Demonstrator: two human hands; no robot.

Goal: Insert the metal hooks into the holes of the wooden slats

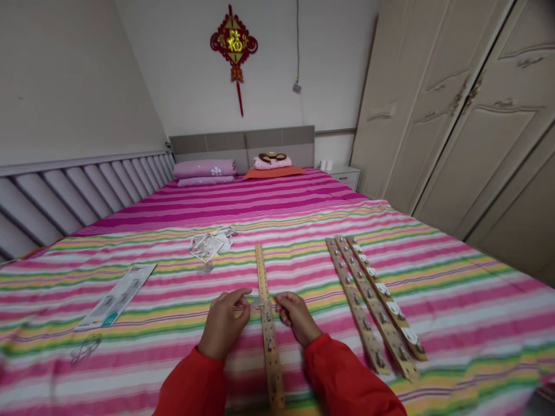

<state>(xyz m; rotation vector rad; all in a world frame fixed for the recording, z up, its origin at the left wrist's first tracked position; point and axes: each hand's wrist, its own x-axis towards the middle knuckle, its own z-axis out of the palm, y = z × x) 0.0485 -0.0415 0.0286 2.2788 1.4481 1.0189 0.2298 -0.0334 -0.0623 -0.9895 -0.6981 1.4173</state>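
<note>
A long wooden strip [261, 271] with small metal fittings lies lengthwise on the striped bedspread [130, 242] in front of me. My left hand [223, 325] and my right hand [297, 316], both in red sleeves, pinch a small clear piece [259, 305] over the strip, one hand on each side. Fingers of both hands are curled closed on it.
Three more wooden strips [373, 300] with round fittings lie to the right. A pile of clear plastic pieces [210, 242] and a white card pack [117, 296] lie to the left. Pillows [204, 171] sit at the headboard; a wardrobe [468, 115] stands on the right.
</note>
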